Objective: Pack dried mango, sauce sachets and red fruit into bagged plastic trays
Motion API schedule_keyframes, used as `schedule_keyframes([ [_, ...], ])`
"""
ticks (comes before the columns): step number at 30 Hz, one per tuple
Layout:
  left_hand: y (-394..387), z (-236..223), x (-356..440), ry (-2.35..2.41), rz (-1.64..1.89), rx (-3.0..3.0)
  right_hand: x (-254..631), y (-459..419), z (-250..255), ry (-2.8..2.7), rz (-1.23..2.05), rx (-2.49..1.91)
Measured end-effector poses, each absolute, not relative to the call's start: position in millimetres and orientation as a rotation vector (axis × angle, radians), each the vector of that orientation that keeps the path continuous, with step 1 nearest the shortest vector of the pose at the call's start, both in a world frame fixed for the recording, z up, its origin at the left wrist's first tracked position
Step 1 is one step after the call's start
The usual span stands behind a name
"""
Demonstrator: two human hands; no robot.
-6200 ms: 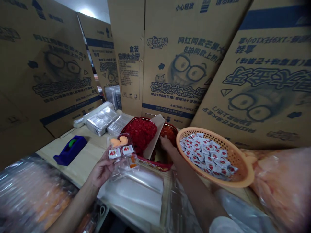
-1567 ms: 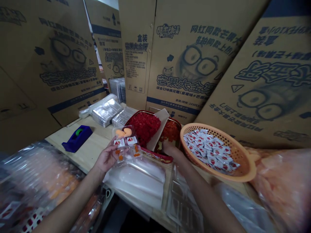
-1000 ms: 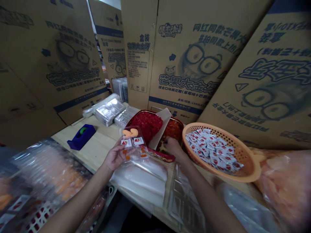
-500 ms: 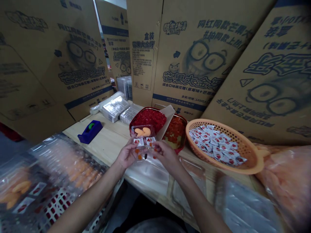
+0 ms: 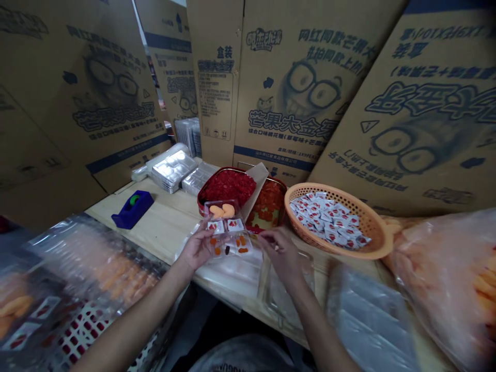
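My left hand grips a clear plastic compartment tray from its left side. The tray holds two orange pieces at the far end, two small red-and-white sachets in the middle and small orange and dark candies near me. My right hand hovers just right of the tray, fingers curled in a pinch; what they hold is too small to make out. Behind the tray stands a red tin split by a card divider, full of red candies.
An orange basket of red-and-white sachets sits at the right. Stacks of clear trays and a blue tape dispenser lie at the back left. Plastic bags of filled packs flank me. Tall cardboard cartons wall the bench.
My right hand left the red tin, came to the tray, and now sits just right of it. More small candies lie in the tray's near compartment. The camera view shifted.
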State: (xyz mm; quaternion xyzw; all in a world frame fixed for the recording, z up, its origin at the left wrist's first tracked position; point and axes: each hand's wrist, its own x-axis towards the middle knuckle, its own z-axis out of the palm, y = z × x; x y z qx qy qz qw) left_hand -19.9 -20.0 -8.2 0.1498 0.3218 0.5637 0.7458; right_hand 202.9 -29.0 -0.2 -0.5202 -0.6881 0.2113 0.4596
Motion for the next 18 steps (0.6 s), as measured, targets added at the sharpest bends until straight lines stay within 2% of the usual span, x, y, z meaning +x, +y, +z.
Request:
schedule_keyframes([
  [3,-20.3,-7.4,-15.0,0.692,1.235,0.350,183.0,-30.7,26.3,-2.097,0.398,-1.277],
  [6,-21.4,-6.2,-12.4,0.709,1.254,0.350,174.9,-28.8,31.3,-2.290,0.417,-1.394],
  [18,-26.8,-7.7,-5.2,0.710,1.204,0.303,173.3,-32.4,24.0,-2.119,0.637,-1.166],
])
